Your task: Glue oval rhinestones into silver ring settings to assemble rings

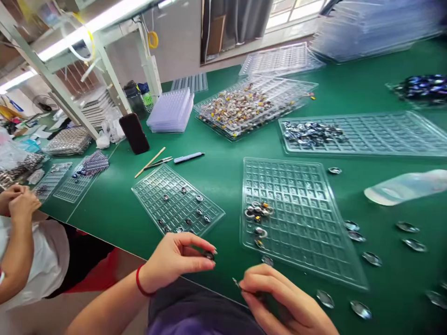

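A small dark round piece [208, 255] is pinched between the thumb and forefinger of my left hand [178, 258], over the table's near edge. My right hand [279, 293] is closed to its right, and a thin shiny tip [236, 282] pokes out from the fingers; the rest is hidden. Beyond my left hand lies a clear compartment tray [167, 179] with several dark round pieces in it. A larger clear tray [286, 186] beyond my right hand holds a little heap of ring-shaped pieces [258, 210], some with orange parts. Shiny oval pieces [361, 309] lie loose on the right.
Across the green table [216, 163] lie a pen [188, 157], tweezers [159, 163] and a wooden stick [149, 163]. A dark phone [134, 134] leans upright. Further back are trays heaped with small parts [237, 109]. A clear bottle [408, 186] lies right; another person's hands [23, 200] are left.
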